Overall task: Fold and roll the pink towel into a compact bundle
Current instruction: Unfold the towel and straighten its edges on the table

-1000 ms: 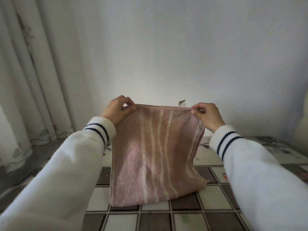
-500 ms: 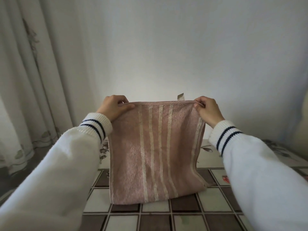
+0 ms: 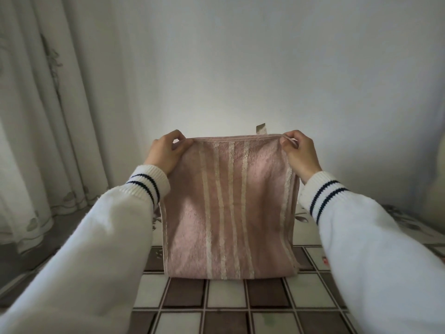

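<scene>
My left hand (image 3: 166, 153) and right hand (image 3: 301, 153) each pinch a top corner of the pink towel (image 3: 228, 208), which hangs between them with its fold touching the counter (image 3: 216, 304); soft, light and floppy, it seems best held at corners.

The towel (image 3: 228, 213) was dusty pink with pale cream stripes. The sleeves (image 3: 120, 237) were white, their cuffs banded with two navy lines. The surface (image 3: 216, 309) was checked brown and cream.
</scene>
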A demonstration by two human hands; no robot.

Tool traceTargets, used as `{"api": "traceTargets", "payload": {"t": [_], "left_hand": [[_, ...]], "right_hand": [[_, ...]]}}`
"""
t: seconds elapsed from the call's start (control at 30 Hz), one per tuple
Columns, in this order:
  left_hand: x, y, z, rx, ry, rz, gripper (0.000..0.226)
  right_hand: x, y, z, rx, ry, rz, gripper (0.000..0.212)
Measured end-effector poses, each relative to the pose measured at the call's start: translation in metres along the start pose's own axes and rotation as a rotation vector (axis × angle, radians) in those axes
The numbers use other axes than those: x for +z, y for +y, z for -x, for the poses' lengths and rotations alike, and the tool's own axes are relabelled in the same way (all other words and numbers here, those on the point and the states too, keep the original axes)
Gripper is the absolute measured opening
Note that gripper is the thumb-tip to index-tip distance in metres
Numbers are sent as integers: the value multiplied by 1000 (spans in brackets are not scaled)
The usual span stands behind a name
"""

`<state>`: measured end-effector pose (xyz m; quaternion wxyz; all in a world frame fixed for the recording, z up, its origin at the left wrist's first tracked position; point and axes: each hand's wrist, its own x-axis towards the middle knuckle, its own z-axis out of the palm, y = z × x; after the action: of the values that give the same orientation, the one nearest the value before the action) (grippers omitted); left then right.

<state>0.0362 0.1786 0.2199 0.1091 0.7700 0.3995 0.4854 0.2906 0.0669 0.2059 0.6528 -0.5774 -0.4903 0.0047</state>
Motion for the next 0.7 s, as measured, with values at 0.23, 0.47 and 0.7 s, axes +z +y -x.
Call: {"api": "traceTargets", "payload": {"t": [0.23, 0.47, 0.7], "left_hand": [[-9, 12, 4, 41, -18, 143, 18], [-29, 23, 14, 131, -87, 189, 21], [-54, 43, 25, 137, -234, 336, 31]], "right_hand": [[-8, -17, 3, -42, 78, -177, 8], [-35, -31, 14, -28, -38, -274, 20], [-58, -44, 22, 42, -161, -511, 20]]}}
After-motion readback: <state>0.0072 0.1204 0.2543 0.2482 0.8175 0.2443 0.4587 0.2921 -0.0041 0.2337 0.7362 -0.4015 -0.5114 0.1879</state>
